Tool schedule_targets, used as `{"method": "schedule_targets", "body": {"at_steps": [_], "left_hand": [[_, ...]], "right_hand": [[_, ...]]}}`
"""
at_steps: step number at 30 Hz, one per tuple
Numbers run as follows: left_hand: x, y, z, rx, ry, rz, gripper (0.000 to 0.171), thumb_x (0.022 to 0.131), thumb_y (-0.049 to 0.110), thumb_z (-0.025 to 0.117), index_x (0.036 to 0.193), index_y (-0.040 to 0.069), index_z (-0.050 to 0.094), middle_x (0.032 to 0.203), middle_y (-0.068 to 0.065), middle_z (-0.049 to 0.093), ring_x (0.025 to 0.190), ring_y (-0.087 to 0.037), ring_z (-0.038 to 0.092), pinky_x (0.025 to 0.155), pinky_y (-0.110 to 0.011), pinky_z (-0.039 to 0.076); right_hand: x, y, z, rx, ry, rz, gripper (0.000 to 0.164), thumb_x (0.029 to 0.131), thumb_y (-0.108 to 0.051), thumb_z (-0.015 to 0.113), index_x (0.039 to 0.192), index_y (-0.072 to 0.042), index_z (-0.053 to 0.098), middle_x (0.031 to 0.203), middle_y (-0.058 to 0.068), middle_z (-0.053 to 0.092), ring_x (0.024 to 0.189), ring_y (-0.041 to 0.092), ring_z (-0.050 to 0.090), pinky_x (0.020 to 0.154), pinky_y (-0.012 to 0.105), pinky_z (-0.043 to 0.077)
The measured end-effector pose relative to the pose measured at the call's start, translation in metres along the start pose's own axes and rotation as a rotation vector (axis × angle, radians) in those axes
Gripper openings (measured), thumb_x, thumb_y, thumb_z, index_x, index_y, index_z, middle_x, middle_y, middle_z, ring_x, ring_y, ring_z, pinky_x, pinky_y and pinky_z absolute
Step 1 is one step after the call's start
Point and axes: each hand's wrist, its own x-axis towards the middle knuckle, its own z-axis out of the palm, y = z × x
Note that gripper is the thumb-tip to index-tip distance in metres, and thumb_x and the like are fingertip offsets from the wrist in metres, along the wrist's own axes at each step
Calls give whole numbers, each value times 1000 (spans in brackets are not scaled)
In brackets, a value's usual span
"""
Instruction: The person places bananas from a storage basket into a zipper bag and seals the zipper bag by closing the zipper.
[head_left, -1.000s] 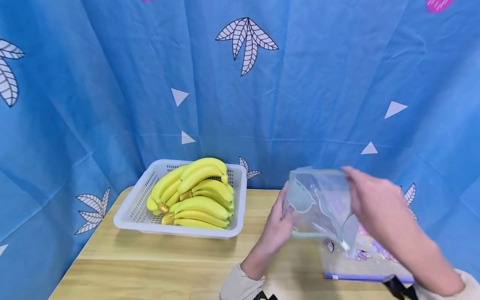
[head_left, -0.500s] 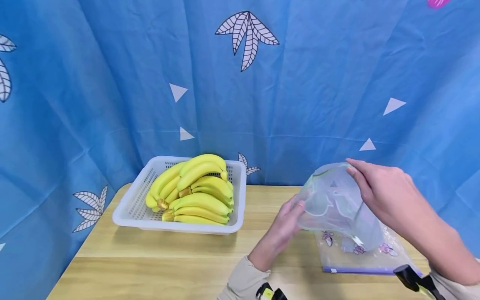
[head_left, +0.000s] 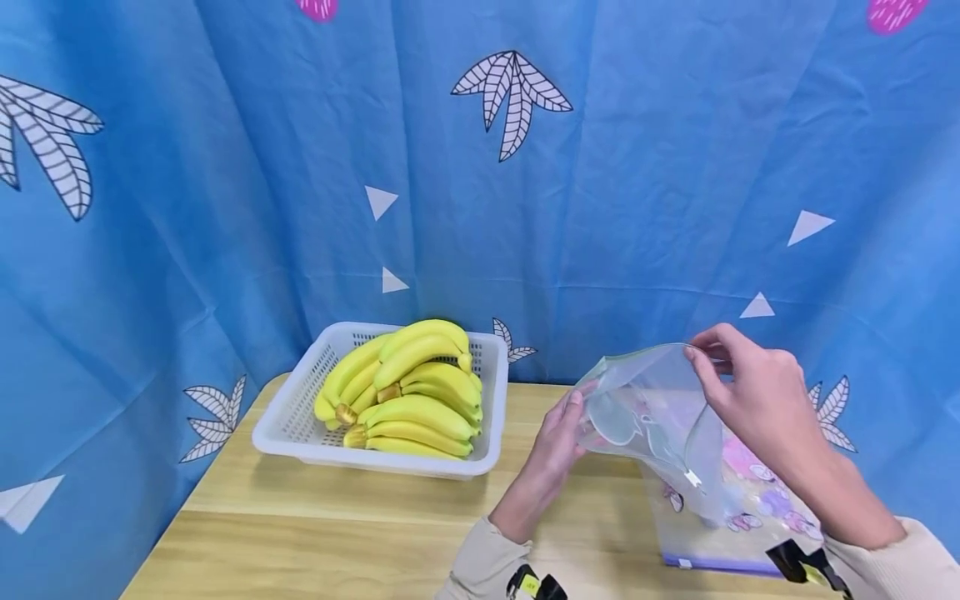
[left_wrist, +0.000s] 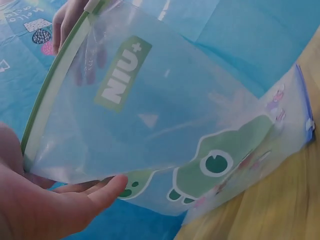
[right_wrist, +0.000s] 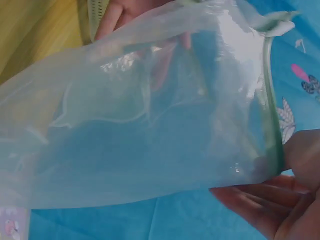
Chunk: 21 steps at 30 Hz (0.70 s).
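A translucent zipper bag (head_left: 652,400) with a green zip strip is held up over the right part of the table. My left hand (head_left: 551,450) grips its left edge near the mouth, with thumb and fingers on either side. Thumb and fingers of my right hand (head_left: 757,392) pinch the upper right corner at the zip edge. In the left wrist view the bag (left_wrist: 165,100) shows a "NIU+" label and a green cartoon print. Seen from the right wrist, the bag (right_wrist: 150,150) looks slack, with nothing visible inside.
Beneath the held bag lies a second clear bag (head_left: 750,546) with pink cartoon prints and a purple zip. A white plastic basket (head_left: 300,450) of yellow bananas (head_left: 420,417) stands to the left on the wooden table (head_left: 315,533). A blue curtain (head_left: 480,225) hangs behind.
Half a second ago the bag's mouth was spread wider; now it looks narrower and tilted. Both hands kept hold of the bag. The head view has shifted slightly.
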Motion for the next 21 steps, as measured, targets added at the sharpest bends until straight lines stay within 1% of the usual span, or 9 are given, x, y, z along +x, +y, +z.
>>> {"method": "schedule_targets", "body": {"at_steps": [1, 3, 6, 7, 9, 13, 17, 19, 21], "left_hand": [[0, 1, -2, 1, 9, 1, 49, 114, 34, 30, 152, 9, 47, 147, -22, 51, 133, -42, 52, 105, -50, 49], [0, 2, -5, 0, 38, 6, 48, 114, 35, 30, 150, 10, 50, 146, -21, 52, 131, -42, 54, 103, -50, 51], [1, 6, -12, -2, 93, 12, 47, 113, 36, 31, 147, 13, 54, 144, -21, 55, 128, -42, 57, 99, -50, 54], [2, 8, -14, -3, 99, 15, 47, 113, 36, 31, 147, 13, 54, 145, -21, 55, 127, -43, 57, 98, -51, 54], [3, 11, -17, 10, 95, 16, 48, 113, 37, 31, 148, 13, 52, 145, -22, 54, 127, -44, 57, 98, -51, 54], [0, 19, -22, 57, 46, 13, 51, 113, 37, 33, 154, 9, 44, 150, -25, 48, 128, -46, 55, 101, -50, 52], [-7, 30, -31, 175, 10, 36, 52, 113, 34, 37, 156, 5, 39, 151, -24, 47, 128, -43, 56, 103, -50, 51], [-11, 37, -38, 261, 15, 62, 50, 112, 31, 40, 154, 4, 42, 148, -23, 51, 127, -41, 57, 103, -50, 51], [-17, 43, -46, 361, 26, 111, 46, 112, 27, 42, 150, 1, 47, 142, -22, 55, 125, -40, 59, 102, -49, 52]], "right_hand": [[-2, 0, 0, 11, 3, 14, 9, 94, -7, 72, 103, -7, 71, 90, 14, 77, 76, 36, 74, 62, 44, 57], [-5, -1, -1, 42, -7, 41, 9, 94, -8, 72, 103, -9, 72, 90, 12, 77, 79, 34, 74, 64, 30, 56], [-12, -6, -1, 78, -23, 43, 10, 92, -8, 72, 101, -12, 74, 90, 7, 77, 78, 30, 75, 65, 10, 50], [-14, -7, 0, 88, -22, 42, 11, 92, -8, 73, 101, -13, 75, 89, 6, 77, 76, 29, 75, 65, 6, 48], [-16, -10, 3, 89, -3, 31, 10, 91, -7, 74, 100, -12, 77, 87, 5, 77, 73, 27, 75, 63, 4, 47], [-11, -9, 11, 75, 52, 33, 9, 92, -9, 76, 100, -8, 80, 83, 9, 77, 69, 30, 74, 59, 6, 44], [3, -5, 18, 86, 52, 66, 13, 94, -12, 74, 103, -5, 80, 85, 15, 77, 70, 33, 74, 57, 8, 40], [10, -2, 20, 86, 42, 79, 14, 95, -13, 73, 103, -3, 80, 85, 16, 76, 70, 34, 73, 56, 9, 41], [15, 0, 22, 84, 40, 86, 15, 95, -13, 73, 103, -3, 80, 85, 17, 76, 69, 34, 73, 55, 12, 42]]}}
